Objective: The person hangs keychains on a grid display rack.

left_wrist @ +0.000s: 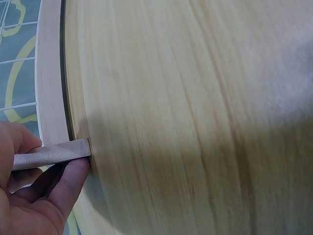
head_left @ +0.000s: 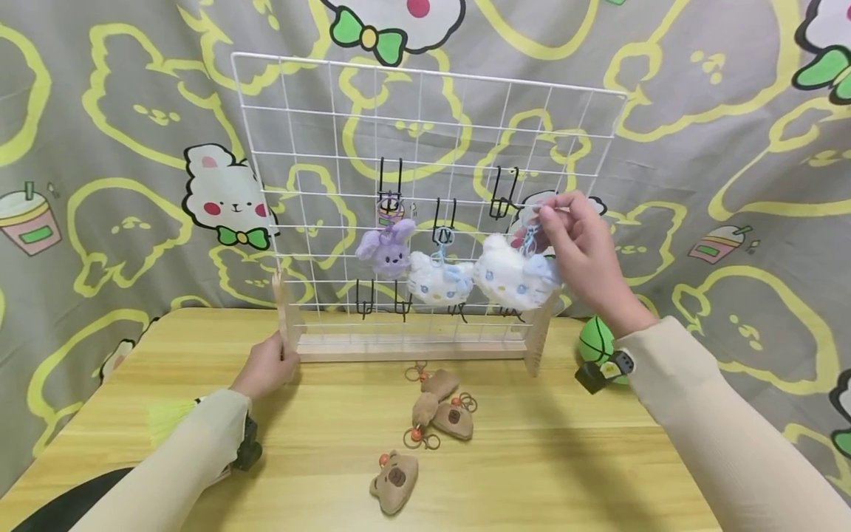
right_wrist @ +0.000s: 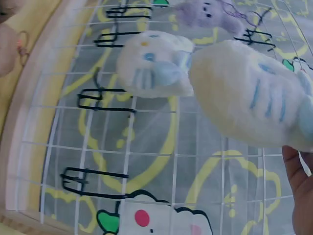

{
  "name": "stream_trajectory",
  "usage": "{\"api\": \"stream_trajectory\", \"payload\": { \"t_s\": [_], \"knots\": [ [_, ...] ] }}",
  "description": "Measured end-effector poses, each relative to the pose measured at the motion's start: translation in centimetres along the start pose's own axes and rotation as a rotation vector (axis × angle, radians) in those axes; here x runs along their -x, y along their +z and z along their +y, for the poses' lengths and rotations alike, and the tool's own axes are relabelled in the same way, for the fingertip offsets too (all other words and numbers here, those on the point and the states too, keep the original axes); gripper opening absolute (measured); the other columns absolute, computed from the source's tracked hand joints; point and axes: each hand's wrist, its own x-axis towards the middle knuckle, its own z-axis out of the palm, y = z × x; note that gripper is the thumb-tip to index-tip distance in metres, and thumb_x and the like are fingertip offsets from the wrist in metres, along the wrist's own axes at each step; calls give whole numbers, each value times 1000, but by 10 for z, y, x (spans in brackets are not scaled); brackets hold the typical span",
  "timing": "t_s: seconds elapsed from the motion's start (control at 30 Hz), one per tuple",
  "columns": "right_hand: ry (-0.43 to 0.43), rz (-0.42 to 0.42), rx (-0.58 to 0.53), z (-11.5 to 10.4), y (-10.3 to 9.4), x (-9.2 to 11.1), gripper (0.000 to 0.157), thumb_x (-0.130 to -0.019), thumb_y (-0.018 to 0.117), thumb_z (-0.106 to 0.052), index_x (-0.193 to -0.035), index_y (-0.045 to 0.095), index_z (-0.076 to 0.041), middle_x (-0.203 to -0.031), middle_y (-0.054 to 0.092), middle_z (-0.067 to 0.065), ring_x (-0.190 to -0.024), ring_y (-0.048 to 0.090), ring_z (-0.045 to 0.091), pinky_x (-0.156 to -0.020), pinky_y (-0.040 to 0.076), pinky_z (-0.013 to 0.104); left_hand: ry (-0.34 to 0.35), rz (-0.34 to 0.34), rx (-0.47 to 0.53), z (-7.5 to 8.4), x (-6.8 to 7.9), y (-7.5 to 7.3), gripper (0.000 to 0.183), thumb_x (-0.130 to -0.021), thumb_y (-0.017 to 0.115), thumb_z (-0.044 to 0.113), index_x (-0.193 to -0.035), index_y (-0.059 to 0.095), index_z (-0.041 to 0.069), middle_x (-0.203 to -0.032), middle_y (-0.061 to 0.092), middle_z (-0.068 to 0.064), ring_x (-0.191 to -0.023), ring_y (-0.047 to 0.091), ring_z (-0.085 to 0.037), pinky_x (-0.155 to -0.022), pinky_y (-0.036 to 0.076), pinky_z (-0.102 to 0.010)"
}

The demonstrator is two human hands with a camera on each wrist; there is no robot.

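Observation:
My right hand [head_left: 581, 247] pinches the blue chain of a white cat plush keychain [head_left: 512, 275] with a blue bow, holding it up in front of the white wire grid rack [head_left: 425, 72]. In the right wrist view this plush [right_wrist: 234, 93] fills the upper right, with only part of the hand [right_wrist: 301, 191] showing. Low on the left, my left hand [head_left: 266, 367] grips the rack's wooden side foot [head_left: 284, 310]. Thumb and fingers lie on both sides of that foot [left_wrist: 54, 154] in the left wrist view. A similar cat plush [head_left: 440, 284] and a purple rabbit plush [head_left: 388, 251] hang on the rack.
Black hooks [head_left: 504, 193] sit on the grid at two levels. Several brown plush keychains [head_left: 454, 420] lie on the wooden table [head_left: 319, 458] before the rack. A green ball [head_left: 595, 338] is at the right, and a patterned cloth [head_left: 133, 258] hangs behind.

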Motion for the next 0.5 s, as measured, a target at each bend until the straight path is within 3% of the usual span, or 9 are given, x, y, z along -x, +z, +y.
{"api": "stream_trajectory", "payload": {
  "t_s": [0.23,0.5],
  "knots": [
    [91,-3,26,3,5,-19,24,-111,47,-19,-116,53,4,-89,77,-13,-79,73,8,-75,60,21,3,15,-19,2,-1,-1,55,-95,48,5,-145,42,-17,-83,67,-18,-63,58,-17,-52,46,-30],
    [198,16,20,19,18,-28,24,-111,46,-24,-117,52,-2,-93,81,-4,-85,76,2,-75,60,19,-7,26,-23,2,0,0,54,-95,49,5,-144,44,-16,-80,66,-15,-63,58,-17,-52,46,-30]
  ]
}}
